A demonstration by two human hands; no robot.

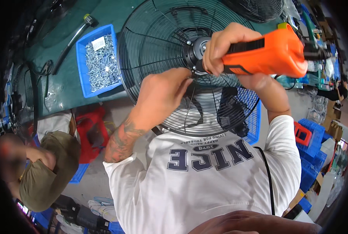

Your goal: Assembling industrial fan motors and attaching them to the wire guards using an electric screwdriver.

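The right hand [227,41] clasps an orange-and-black power driver [277,54] above a black wire fan guard [152,48], long axis crosswise, black end leftward toward the hub [198,47]. The left hand [160,95] pinches beside it, whether holding anything unclear. Farther left, a blue rectangular plastic bin [81,68] holds silver screws [102,64].

Right hand [229,38] gripping orange power tool [279,56], left hand [162,91] near hub [199,47] of black fan grille [152,59]
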